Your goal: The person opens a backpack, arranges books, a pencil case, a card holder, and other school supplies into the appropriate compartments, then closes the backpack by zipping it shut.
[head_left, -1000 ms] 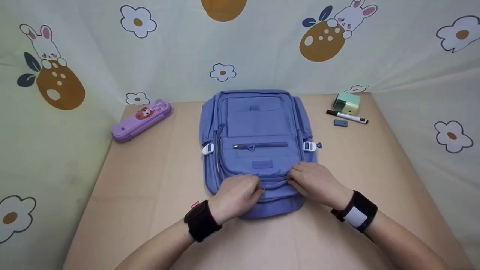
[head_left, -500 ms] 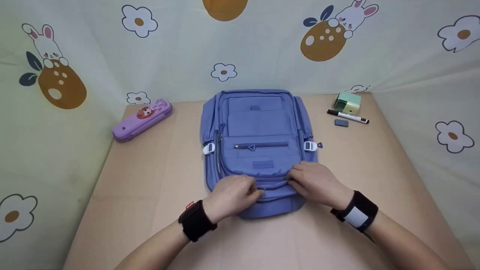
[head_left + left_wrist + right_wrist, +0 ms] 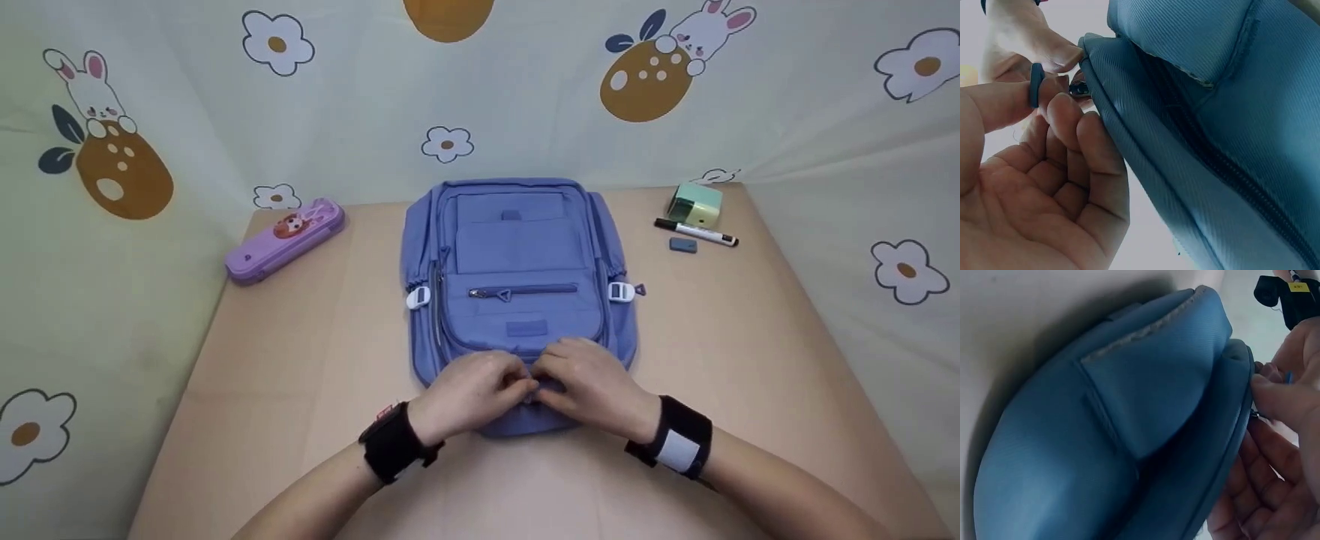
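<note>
A blue backpack (image 3: pixel 525 247) lies flat on the table, its front facing up. At its lower edge both hands meet. My left hand (image 3: pixel 476 390) pinches a zipper pull (image 3: pixel 1036 84) between thumb and index finger; the metal slider (image 3: pixel 1078 88) shows just beyond the fingertips. Right beside it, my right hand (image 3: pixel 592 386) pinches the fabric edge of the pocket by the slider, thumb on the cloth in the right wrist view. A dark zipper track (image 3: pixel 1230 174) runs along the bag in the left wrist view. The hands cover that lower part in the head view.
A purple pencil case (image 3: pixel 285 241) lies at the back left of the table (image 3: pixel 300 420). At the back right are a green pencil sharpener (image 3: pixel 696 205), a black-and-white marker (image 3: pixel 696 232) and a small blue-grey eraser (image 3: pixel 682 245). Patterned cloth (image 3: pixel 352 112) hangs around the table.
My right hand has moved left along the backpack's lower edge, from its right side to right beside the left hand. The left hand stays about where it was.
</note>
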